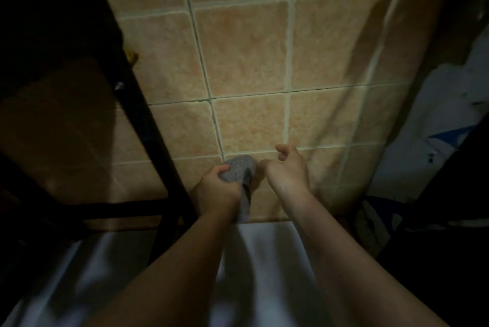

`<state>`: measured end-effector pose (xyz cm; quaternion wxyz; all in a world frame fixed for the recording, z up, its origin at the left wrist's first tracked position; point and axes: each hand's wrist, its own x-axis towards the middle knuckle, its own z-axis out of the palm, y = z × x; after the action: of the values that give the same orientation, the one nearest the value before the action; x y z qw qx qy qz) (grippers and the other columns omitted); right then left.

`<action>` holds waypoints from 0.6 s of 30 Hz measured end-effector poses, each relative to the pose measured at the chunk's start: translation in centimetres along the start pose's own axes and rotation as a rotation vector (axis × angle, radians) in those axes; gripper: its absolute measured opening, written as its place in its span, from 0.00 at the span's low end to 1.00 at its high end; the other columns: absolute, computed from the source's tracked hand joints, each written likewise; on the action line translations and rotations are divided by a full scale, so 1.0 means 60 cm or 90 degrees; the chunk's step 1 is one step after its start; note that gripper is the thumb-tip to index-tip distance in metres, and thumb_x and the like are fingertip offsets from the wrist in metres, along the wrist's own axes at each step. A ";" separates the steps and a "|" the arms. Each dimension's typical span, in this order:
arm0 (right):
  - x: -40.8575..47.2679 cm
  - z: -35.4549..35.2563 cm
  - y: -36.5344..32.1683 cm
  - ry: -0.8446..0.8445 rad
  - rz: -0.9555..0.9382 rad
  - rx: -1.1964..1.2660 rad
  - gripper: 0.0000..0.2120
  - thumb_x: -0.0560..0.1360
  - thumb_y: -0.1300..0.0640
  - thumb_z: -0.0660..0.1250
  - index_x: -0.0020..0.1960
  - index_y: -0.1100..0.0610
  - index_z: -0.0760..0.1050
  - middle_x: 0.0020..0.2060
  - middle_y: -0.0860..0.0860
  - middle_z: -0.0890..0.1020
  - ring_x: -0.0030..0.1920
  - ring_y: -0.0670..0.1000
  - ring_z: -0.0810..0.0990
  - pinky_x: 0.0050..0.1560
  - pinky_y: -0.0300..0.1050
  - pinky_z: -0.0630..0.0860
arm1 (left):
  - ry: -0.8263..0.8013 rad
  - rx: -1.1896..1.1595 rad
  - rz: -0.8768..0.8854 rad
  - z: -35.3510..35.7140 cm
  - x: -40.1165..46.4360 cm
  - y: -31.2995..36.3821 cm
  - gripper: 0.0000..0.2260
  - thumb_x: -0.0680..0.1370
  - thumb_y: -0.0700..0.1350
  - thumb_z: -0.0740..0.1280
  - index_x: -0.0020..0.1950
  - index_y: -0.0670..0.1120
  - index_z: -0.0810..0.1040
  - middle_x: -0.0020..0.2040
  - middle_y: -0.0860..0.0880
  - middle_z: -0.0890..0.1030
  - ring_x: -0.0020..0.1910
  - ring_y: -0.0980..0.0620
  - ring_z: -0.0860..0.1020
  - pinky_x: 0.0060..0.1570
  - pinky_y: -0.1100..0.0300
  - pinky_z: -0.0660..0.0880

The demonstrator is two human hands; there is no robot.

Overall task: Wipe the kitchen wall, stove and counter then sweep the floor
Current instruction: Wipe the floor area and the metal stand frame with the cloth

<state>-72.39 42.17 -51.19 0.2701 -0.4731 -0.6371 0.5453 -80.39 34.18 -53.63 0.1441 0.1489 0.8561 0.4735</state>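
Observation:
A tan tiled wall (246,56) with pale grout lines fills the view ahead. My left hand (218,191) grips a grey cloth (242,170) low against the wall, and a strip of the cloth hangs down below my fist. My right hand (287,167) is just to the right of the cloth, fingers loosely curled and holding nothing. It is close to the wall, and whether it touches the tiles is unclear. Below the wall runs a pale counter surface (270,242), partly covered by my forearms.
A black metal rack frame (148,125) stands at the left, its leg slanting down past my left hand. A small yellow object (131,56) sits beside the rack's top. At the right hangs a white and blue bag or cloth (428,136) in shadow.

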 end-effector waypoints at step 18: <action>-0.169 -0.159 -0.239 -0.025 0.090 -0.064 0.29 0.70 0.56 0.70 0.69 0.53 0.67 0.64 0.54 0.72 0.63 0.54 0.73 0.64 0.49 0.71 | -0.037 0.008 -0.140 -0.165 -0.152 0.254 0.17 0.73 0.40 0.66 0.60 0.53 0.78 0.58 0.48 0.80 0.58 0.47 0.77 0.54 0.63 0.70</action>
<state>-64.47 37.89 -33.32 0.1945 -0.5193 -0.6338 0.5392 -74.10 30.74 -34.61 0.2189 0.0682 0.8656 0.4452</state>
